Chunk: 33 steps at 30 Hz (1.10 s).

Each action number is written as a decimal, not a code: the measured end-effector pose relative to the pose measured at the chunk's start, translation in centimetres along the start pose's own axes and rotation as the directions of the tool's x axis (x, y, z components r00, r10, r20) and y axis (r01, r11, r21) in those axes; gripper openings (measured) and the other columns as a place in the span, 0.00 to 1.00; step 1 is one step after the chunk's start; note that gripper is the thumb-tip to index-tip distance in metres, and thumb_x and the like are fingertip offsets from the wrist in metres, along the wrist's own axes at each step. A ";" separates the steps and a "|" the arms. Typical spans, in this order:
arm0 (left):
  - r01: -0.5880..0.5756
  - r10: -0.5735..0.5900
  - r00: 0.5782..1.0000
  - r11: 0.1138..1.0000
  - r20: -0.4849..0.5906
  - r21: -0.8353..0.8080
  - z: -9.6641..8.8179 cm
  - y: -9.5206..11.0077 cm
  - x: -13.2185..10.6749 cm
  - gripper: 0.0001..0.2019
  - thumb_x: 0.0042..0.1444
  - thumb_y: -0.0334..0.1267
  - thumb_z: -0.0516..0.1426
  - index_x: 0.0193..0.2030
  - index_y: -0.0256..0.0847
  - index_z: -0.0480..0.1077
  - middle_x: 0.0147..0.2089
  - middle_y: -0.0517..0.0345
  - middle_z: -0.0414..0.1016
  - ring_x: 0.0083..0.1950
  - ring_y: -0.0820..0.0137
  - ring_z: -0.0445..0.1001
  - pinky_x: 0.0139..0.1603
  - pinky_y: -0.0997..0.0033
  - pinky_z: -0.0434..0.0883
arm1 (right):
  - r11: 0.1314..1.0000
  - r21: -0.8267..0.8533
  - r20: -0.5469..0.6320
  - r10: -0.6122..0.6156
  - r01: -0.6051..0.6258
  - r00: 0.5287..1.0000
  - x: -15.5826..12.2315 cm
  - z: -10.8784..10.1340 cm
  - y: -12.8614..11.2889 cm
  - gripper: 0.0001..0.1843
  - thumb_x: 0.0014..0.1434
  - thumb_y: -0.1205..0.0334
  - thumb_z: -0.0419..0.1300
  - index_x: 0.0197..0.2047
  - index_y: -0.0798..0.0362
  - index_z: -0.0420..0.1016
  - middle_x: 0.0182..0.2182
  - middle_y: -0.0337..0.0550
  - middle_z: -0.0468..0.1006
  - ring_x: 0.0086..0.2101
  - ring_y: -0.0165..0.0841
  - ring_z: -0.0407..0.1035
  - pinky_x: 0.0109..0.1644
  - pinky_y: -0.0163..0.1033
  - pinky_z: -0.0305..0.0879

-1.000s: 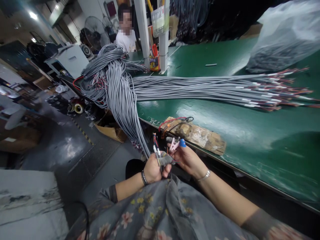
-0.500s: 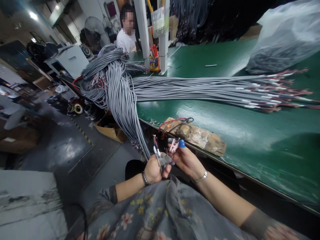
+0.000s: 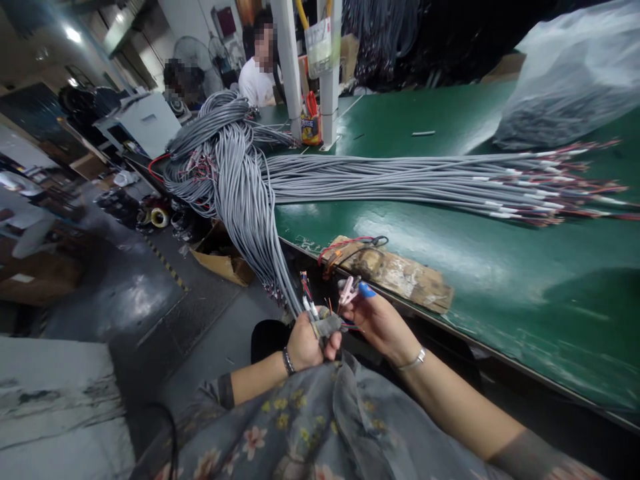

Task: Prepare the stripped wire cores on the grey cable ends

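Observation:
My left hand (image 3: 306, 340), its thumb wrapped in grey, is closed around the ends of grey cables (image 3: 287, 293). White sleeves (image 3: 309, 307) and a tuft of coloured wires (image 3: 305, 283) stick up above its fingers, and thin loose wires (image 3: 353, 327) poke out past the thumb to the right. Just right of it, my right hand (image 3: 383, 327) pinches a pale pink clip (image 3: 348, 292), which looks like a clothespin. A blue cover (image 3: 367, 290) sits on that thumb. Whether the clip touches any wire, I cannot tell.
A large bundle of grey cables (image 3: 375, 177) lies across the green table (image 3: 500, 267) and hangs over its edge. A worn wooden block (image 3: 415, 277) with wires sits near that edge. A plastic bag (image 3: 575, 73) stands far right; a person (image 3: 256, 80) sits behind.
My right hand has moved slightly right, away from my left hand, with the clip still in it. More of the thin wires shows past my left thumb.

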<state>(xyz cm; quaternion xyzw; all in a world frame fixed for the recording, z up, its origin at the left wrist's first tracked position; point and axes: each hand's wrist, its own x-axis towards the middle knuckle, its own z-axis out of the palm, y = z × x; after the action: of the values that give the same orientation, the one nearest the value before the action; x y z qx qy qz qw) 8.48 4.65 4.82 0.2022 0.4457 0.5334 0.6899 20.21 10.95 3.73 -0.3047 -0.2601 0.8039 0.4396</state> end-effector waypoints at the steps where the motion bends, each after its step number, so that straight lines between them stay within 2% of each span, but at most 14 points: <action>1: -0.012 0.012 1.000 1.000 -0.006 -0.009 0.1 0.0 0.1 0.20 0.33 0.49 0.66 0.21 0.38 0.62 0.10 0.64 0.64 0.07 0.79 0.56 0.07 0.80 0.47 | 0.999 -0.025 -0.002 -0.021 0.021 1.000 0.0 0.0 0.0 0.18 0.45 0.44 0.66 0.30 0.51 0.78 0.22 0.37 0.72 0.22 0.28 0.62 0.25 0.34 0.63; 5: -0.025 0.025 0.999 1.000 -0.034 -0.018 0.4 0.1 0.4 0.21 0.32 0.49 0.67 0.21 0.38 0.62 0.10 0.64 0.64 0.07 0.79 0.55 0.07 0.80 0.47 | 0.952 -0.254 -0.071 -0.191 0.168 0.979 -0.2 -0.3 0.3 0.23 0.47 0.37 0.61 0.23 0.50 0.76 0.19 0.38 0.71 0.23 0.30 0.61 0.27 0.37 0.61; 7: -0.015 0.014 0.999 1.000 -0.047 -0.015 0.5 0.1 0.4 0.21 0.31 0.49 0.67 0.21 0.38 0.62 0.10 0.63 0.64 0.07 0.79 0.55 0.07 0.80 0.46 | 0.941 -0.295 -0.075 -0.197 0.167 0.978 -0.1 -0.4 0.4 0.25 0.46 0.35 0.60 0.21 0.50 0.75 0.19 0.39 0.71 0.23 0.31 0.62 0.28 0.37 0.61; 11: -0.008 0.008 0.998 1.000 -0.057 -0.006 0.5 0.1 0.6 0.21 0.31 0.49 0.67 0.21 0.38 0.62 0.10 0.63 0.64 0.07 0.79 0.55 0.07 0.80 0.47 | 0.993 -0.108 -0.027 -0.043 0.040 0.999 0.5 -0.3 0.5 0.25 0.40 0.35 0.64 0.27 0.50 0.78 0.24 0.40 0.75 0.24 0.31 0.64 0.27 0.36 0.62; 14: -0.009 0.009 0.998 1.000 -0.055 0.005 0.4 0.0 0.7 0.20 0.32 0.49 0.66 0.21 0.38 0.62 0.10 0.64 0.64 0.07 0.79 0.55 0.07 0.80 0.47 | 0.999 -0.019 -0.044 -0.028 0.027 0.999 0.8 -0.2 0.6 0.24 0.39 0.38 0.67 0.27 0.51 0.78 0.25 0.39 0.76 0.24 0.30 0.65 0.26 0.35 0.62; 19: 0.000 0.001 0.999 1.000 -0.047 0.013 0.2 -0.1 0.8 0.20 0.33 0.49 0.66 0.21 0.38 0.62 0.10 0.64 0.64 0.07 0.79 0.55 0.07 0.80 0.47 | 0.999 -0.007 -0.045 -0.043 0.043 0.998 0.8 -0.2 0.6 0.21 0.41 0.40 0.67 0.27 0.51 0.78 0.23 0.37 0.75 0.24 0.28 0.65 0.27 0.34 0.63; 26: 0.015 -0.015 1.000 1.000 -0.025 0.002 0.2 0.1 0.6 0.19 0.32 0.48 0.66 0.20 0.38 0.63 0.10 0.64 0.64 0.07 0.79 0.55 0.07 0.80 0.48 | 0.999 0.013 -0.089 -0.039 0.040 0.995 0.6 0.2 0.2 0.21 0.37 0.41 0.70 0.24 0.51 0.78 0.23 0.37 0.75 0.24 0.27 0.65 0.27 0.33 0.64; 33: 0.012 -0.011 0.996 1.000 -0.091 0.013 0.7 0.3 0.6 0.20 0.30 0.48 0.66 0.19 0.39 0.62 0.09 0.63 0.64 0.06 0.78 0.55 0.06 0.80 0.48 | 0.999 0.025 -0.106 -0.035 0.038 0.994 0.7 0.3 0.4 0.21 0.37 0.41 0.70 0.25 0.51 0.78 0.22 0.37 0.75 0.24 0.28 0.65 0.26 0.33 0.64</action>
<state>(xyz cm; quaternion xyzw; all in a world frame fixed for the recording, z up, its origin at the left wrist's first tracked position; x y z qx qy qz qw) 8.92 5.40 5.15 0.1798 0.4811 0.5351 0.6707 19.49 11.31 3.53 -0.3358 -0.2311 0.7821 0.4713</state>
